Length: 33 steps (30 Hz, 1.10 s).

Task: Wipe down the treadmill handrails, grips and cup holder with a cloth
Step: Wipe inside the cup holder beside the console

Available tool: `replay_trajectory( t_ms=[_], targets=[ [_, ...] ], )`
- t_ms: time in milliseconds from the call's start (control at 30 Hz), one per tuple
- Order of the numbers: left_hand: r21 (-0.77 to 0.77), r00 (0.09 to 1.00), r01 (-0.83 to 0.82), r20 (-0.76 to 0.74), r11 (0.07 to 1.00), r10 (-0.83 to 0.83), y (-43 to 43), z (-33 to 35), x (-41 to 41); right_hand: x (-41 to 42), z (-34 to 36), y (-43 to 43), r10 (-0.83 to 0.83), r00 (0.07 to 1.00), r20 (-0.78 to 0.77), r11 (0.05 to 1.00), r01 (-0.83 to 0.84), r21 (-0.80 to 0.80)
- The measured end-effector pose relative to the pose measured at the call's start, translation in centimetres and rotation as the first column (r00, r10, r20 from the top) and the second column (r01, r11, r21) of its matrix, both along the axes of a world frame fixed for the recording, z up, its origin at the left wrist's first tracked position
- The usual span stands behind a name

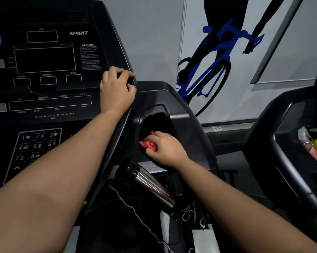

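Note:
A black treadmill console (44, 70) fills the left of the view. My left hand (116, 88) grips the console's right edge, fingers curled over it. To its right lies the dark cup holder (157, 121), a deep recess in the black side panel. My right hand (165, 148) holds a bunched pink cloth (148, 144) and presses it against the cup holder's lower front rim. Below that hand a chrome and black pulse grip (150, 187) slants down to the right.
A white cord (135, 214) and tangled cables hang below the grip. A second treadmill (274, 161) stands at the right, its holder containing a yellow-green item and keys (314, 145). Behind is a grey wall with a cyclist graphic (217, 57).

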State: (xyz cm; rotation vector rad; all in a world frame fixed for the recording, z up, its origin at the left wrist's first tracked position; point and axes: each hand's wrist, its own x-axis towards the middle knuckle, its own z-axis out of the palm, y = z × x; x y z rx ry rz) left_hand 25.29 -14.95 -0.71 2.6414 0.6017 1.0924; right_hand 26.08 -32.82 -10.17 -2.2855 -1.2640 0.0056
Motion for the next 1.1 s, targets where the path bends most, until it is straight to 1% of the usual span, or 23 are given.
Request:
replay_trajectory(
  t_ms=[33,133,200,300,367,433,500,567,600,633,667,700,767,800,900,933,1000,1033,1100],
  targets=[
    [0.0,1.0,-0.001,-0.001,1.0,0.001,0.0,-0.1,0.0,-0.7,0.0,-0.1,0.023,1.0,-0.006,0.998,-0.023,0.063],
    [-0.005,1.0,0.008,-0.004,1.0,-0.008,-0.1,-0.2,-0.1,-2.6,-1.0,-1.7,0.095,0.994,0.049,0.969,-0.104,0.223],
    [-0.011,1.0,0.016,-0.006,1.0,-0.016,-0.1,-0.2,-0.2,-3.7,-1.5,-3.4,0.106,0.992,0.068,0.962,-0.119,0.245],
    [-0.021,1.0,0.024,-0.017,1.0,-0.024,-0.1,-0.1,-0.3,-3.3,-1.7,-6.0,0.028,0.995,0.095,0.969,-0.05,0.241],
    [-0.021,0.999,0.027,-0.026,0.999,-0.027,-0.1,-0.1,-0.4,-2.5,-1.6,-7.6,-0.074,0.993,0.094,0.977,0.053,0.206],
    [-0.021,0.999,0.027,-0.027,0.999,-0.028,-0.1,0.0,-0.3,-1.8,-1.7,-8.9,-0.201,0.977,0.069,0.966,0.185,0.182],
    [-0.024,0.999,0.024,-0.025,0.999,-0.025,-0.1,-0.1,-0.4,-1.3,-1.5,-9.6,-0.358,0.934,-0.012,0.921,0.355,0.161],
    [-0.026,1.0,0.024,-0.018,0.999,-0.025,-0.1,-0.1,-0.3,-1.1,-1.3,-9.9,-0.506,0.849,-0.149,0.841,0.524,0.13],
    [-0.027,1.0,0.023,-0.014,0.999,-0.024,-0.1,-0.1,-0.3,-1.0,-1.3,-9.9,-0.549,0.813,-0.195,0.809,0.575,0.119],
    [-0.026,1.0,0.021,-0.01,0.999,-0.021,-0.1,-0.1,-0.3,-1.2,-1.3,-9.9,-0.557,0.805,-0.204,0.801,0.586,0.123],
    [-0.025,1.0,0.017,-0.006,1.0,-0.017,-0.1,-0.1,-0.3,-1.4,-1.3,-9.8,-0.533,0.83,-0.162,0.816,0.555,0.158],
    [-0.024,1.0,0.013,-0.003,1.0,-0.013,-0.1,-0.1,-0.3,-1.8,-1.3,-9.7,-0.48,0.872,-0.091,0.851,0.489,0.192],
    [-0.019,1.0,0.009,0.0,1.0,-0.009,-0.2,-0.1,-0.3,-2.7,-1.5,-8.8,-0.338,0.939,0.062,0.923,0.318,0.215],
    [-0.014,1.0,0.011,0.001,1.0,-0.011,-0.2,-0.1,-0.2,-3.1,-1.3,-8.1,-0.254,0.963,0.092,0.951,0.232,0.205],
    [-0.01,1.0,0.014,0.007,1.0,-0.014,-0.1,-0.1,-0.2,-3.7,-0.5,-5.3,-0.024,0.998,0.05,0.979,0.013,0.204],
    [-0.008,1.0,0.017,0.007,1.0,-0.017,0.0,-0.1,-0.3,-3.8,-0.3,-4.6,0.012,0.999,0.032,0.978,-0.019,0.207],
    [-0.004,1.0,0.025,0.004,1.0,-0.025,0.1,-0.1,-0.3,-4.1,-0.4,-4.2,0.034,0.999,-0.002,0.975,-0.033,0.218],
    [-0.003,0.999,0.032,0.002,0.999,-0.032,0.2,-0.1,-0.3,-4.2,-0.7,-4.5,0.033,0.999,-0.011,0.974,-0.03,0.224],
    [-0.005,0.999,0.039,0.004,0.999,-0.039,0.2,-0.1,-0.2,-4.2,-1.2,-5.7,-0.007,1.0,0.022,0.981,0.002,0.194]
  ],
)
